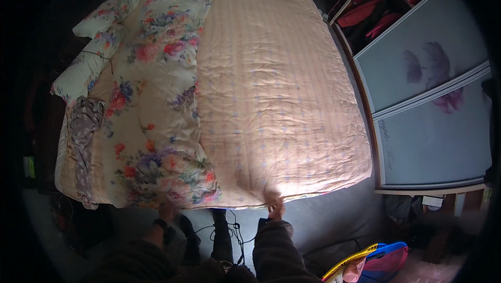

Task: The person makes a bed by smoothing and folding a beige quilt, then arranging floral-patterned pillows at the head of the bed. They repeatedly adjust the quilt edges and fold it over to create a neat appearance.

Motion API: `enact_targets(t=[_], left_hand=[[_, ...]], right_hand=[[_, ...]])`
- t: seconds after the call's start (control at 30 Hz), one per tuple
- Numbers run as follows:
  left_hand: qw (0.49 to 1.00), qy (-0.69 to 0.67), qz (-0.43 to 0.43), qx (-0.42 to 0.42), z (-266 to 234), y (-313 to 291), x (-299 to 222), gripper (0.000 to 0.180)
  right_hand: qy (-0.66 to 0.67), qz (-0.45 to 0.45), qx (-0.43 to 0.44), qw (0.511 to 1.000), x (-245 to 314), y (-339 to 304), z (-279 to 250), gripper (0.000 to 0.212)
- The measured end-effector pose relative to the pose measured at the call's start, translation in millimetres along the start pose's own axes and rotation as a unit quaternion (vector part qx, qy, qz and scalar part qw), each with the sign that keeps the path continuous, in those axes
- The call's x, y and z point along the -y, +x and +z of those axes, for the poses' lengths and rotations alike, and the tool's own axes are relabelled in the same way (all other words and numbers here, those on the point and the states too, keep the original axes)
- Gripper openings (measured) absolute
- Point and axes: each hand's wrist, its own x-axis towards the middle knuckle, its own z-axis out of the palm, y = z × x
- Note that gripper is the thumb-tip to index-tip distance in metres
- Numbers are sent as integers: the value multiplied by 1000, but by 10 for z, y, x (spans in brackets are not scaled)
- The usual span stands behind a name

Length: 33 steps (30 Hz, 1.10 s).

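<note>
A wide bed is spread with a peach bed cover (282,90). Over its left part lies a floral quilt (151,85), its right edge running down the middle of the bed. At the near edge my right hand (276,210) is closed on the rim of the peach cover, with a small fold raised just above the fingers. My left hand (167,212) is at the near edge of the floral quilt; it is dim and blurred, and its fingers are partly hidden against the cloth.
Two floral pillows (86,71) and a crumpled grey patterned cloth (86,131) lie on the left. On the right stands a wardrobe with frosted sliding doors (428,142). Black cables (237,236) trail near my feet. A yellow, blue and pink meshed object (373,259) is at the lower right.
</note>
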Motion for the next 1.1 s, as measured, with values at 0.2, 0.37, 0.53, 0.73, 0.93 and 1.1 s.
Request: enact_targets(t=[0.2, 0.37, 0.53, 0.73, 0.93, 1.1], left_hand=[[787, -511, -332, -97, 75, 106, -162, 23], [775, -590, -228, 24, 2, 82, -178, 30], [767, -549, -305, -128, -219, -60, -137, 33], [669, -638, -311, -222, -255, -57, 157, 45], [656, -675, -168, -292, -500, -17, 702, 53], [516, -801, -146, -266, -1235, 9, 723, 57]], right_hand=[[-229, -14, 62, 971, 491, 154, 0, 55], [-677, -221, -79, 697, 370, 89, -18, 53], [-494, -244, -172, 817, 389, -165, 7, 56], [-325, -419, 53, 846, -14, -713, 788, 21], [-591, -309, 258, 699, -1017, -1323, 1924, 56], [-757, -413, 187, 470, -1239, -1636, 1886, 28]])
